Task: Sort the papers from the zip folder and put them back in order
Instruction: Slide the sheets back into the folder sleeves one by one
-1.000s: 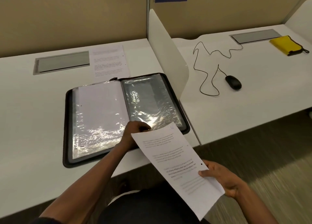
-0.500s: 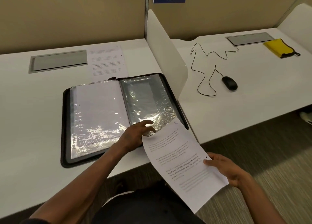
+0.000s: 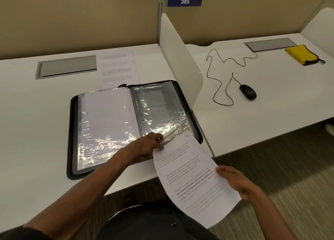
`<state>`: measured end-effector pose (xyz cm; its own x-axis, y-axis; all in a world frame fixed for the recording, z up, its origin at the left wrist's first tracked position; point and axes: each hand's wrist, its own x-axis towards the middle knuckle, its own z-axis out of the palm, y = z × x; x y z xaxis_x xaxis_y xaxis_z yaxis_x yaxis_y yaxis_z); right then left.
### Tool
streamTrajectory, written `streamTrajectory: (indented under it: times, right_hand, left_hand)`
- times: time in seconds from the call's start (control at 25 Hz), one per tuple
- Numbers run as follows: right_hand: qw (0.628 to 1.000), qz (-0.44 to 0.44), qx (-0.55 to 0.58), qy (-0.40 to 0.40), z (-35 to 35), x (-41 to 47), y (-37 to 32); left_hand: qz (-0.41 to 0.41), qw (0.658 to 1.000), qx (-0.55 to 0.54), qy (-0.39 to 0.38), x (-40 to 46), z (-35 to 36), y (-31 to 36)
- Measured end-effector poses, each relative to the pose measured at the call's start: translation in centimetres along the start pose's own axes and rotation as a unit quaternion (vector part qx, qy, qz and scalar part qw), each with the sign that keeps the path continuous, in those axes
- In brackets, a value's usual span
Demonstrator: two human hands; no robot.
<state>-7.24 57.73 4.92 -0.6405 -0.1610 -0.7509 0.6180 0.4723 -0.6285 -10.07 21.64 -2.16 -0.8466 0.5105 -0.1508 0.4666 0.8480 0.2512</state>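
Your left hand (image 3: 144, 147) pinches open the sleeve (image 3: 162, 113) at the zip folder's (image 3: 72, 131) near edge; your right hand (image 3: 235, 183) grips the printed sheet (image 3: 195, 181), feeding it in.

Black zip folder (image 3: 72, 140) w/ clear plastic sleeves lies open flat. Left sleeve (image 3: 108, 118) holds a white sheet; right sleeve (image 3: 159, 109) looks empty. Printed white paper sheet (image 3: 191, 178) curves off folder's 5 o'clock corner. Second printed sheet (image 3: 117, 66) lies flat at folder's 12 o'clock.
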Motion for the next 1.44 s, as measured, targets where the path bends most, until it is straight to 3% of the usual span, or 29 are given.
streamTrajectory:
  times: [0.08, 0.24, 0.44, 0.6, 0.76, 0.88, 0.96, 1.04, 1.2, 1.44]
  right_hand:
    - [1.0, -0.003, 0.003, 0.017, 0.0, 0.3, 0.2]
    - [0.999, 0.014, 0.02, 0.037, -0.1, 1.2, 0.7]
    - [1.0, 0.0, -0.007, -0.006, -0.1, 1.8, 1.1]
    - [0.985, -0.052, -0.162, 0.023, 0.4, 2.7, 2.3]
    - [0.932, -0.151, -0.293, 0.152, 1.9, 3.9, 3.1]
    - [0.851, -0.315, -0.318, 0.273, 4.4, 5.1, 3.1]
    - [0.788, -0.427, -0.366, 0.251, 7.0, 6.1, 1.9]
    - [0.739, -0.478, -0.433, 0.197, 9.6, 7.5, 1.0]
    - [0.714, -0.445, -0.528, 0.113, 11.7, 10.1, -0.1]
    - [0.702, -0.379, -0.591, 0.122, 11.5, 10.8, -1.1]
  left_hand:
    - [-0.008, 0.999, -0.037, -0.008, 0.9, -0.7, -0.3]
    - [0.091, 0.996, -0.01, -0.014, 0.7, -1.2, -1.2]
    - [-0.016, 0.996, -0.056, 0.075, -0.7, 0.3, 1.4]
    - [-0.062, 0.988, -0.049, 0.137, -1.6, 1.8, 2.4]
    - [-0.047, 0.984, -0.015, 0.169, -1.8, 2.5, 2.7]
    - [-0.047, 0.981, 0.001, 0.187, -1.8, 2.7, 2.9]
    - [-0.048, 0.98, 0.008, 0.194, -1.9, 2.8, 2.8]
    - [-0.046, 0.981, 0.012, 0.19, -1.9, 3.1, 2.8]
    - [-0.055, 0.98, 0.024, 0.188, -1.9, 3.2, 3.1]
    - [-0.065, 0.975, 0.035, 0.21, -2.3, 3.5, 3.2]
